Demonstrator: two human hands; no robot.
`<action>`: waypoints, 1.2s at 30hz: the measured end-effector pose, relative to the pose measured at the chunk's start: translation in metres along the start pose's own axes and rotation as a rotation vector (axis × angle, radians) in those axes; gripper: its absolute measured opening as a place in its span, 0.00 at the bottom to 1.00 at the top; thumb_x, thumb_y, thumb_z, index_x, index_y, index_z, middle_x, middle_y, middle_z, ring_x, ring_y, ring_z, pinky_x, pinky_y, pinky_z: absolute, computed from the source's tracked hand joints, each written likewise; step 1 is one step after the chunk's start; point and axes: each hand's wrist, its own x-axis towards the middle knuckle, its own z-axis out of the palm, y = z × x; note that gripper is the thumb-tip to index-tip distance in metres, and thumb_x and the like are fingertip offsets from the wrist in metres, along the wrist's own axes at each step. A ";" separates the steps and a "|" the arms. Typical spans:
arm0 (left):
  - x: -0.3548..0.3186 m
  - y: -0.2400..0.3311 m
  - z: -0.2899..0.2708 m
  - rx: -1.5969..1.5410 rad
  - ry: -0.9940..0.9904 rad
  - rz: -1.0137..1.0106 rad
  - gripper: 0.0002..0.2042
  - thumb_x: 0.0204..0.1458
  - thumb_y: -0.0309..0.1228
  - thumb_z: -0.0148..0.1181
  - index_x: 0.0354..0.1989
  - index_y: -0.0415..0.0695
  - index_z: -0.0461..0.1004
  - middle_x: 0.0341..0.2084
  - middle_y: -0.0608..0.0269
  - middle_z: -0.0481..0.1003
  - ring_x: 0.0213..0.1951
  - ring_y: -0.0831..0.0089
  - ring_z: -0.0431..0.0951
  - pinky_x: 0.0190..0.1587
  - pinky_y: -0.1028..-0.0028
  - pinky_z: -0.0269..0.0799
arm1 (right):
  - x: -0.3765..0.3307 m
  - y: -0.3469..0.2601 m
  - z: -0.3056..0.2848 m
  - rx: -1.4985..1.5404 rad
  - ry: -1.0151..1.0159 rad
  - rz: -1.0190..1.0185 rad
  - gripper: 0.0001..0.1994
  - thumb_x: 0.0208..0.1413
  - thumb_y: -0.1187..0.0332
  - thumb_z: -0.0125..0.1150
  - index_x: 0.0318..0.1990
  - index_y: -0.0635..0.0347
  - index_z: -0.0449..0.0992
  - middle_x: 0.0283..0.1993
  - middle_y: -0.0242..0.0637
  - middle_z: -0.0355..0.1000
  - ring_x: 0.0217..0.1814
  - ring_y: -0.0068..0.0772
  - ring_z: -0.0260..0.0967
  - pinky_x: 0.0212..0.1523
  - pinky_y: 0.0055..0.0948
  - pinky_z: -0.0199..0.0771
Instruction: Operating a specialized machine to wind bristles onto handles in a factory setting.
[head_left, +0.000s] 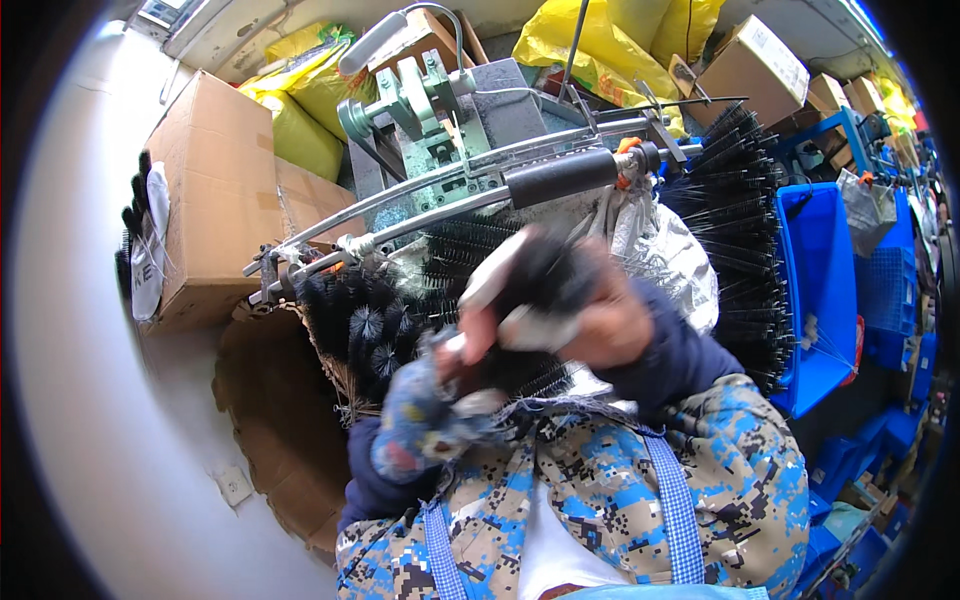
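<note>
Brush: black bristle brush [545, 270], blurred, long axis running lower left to upper right.
Right hand [600, 315]: fingers curled around the brush.
Left hand [440, 400]: gloved, grip unclear.

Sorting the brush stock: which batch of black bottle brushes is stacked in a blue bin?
The right-hand batch of brushes, wire stems sideways, beside the blue bin; the left batch sits bristles-up.
</note>
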 end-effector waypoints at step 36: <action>-0.107 0.096 -0.066 1.683 0.971 1.848 0.15 0.55 0.28 0.47 0.51 0.45 0.57 0.42 0.48 0.63 0.31 0.65 0.68 0.33 0.73 0.67 | 0.131 0.029 -0.151 -2.441 -0.023 0.195 0.10 0.46 0.73 0.53 0.37 0.58 0.77 0.36 0.48 0.72 0.40 0.45 0.72 0.38 0.36 0.73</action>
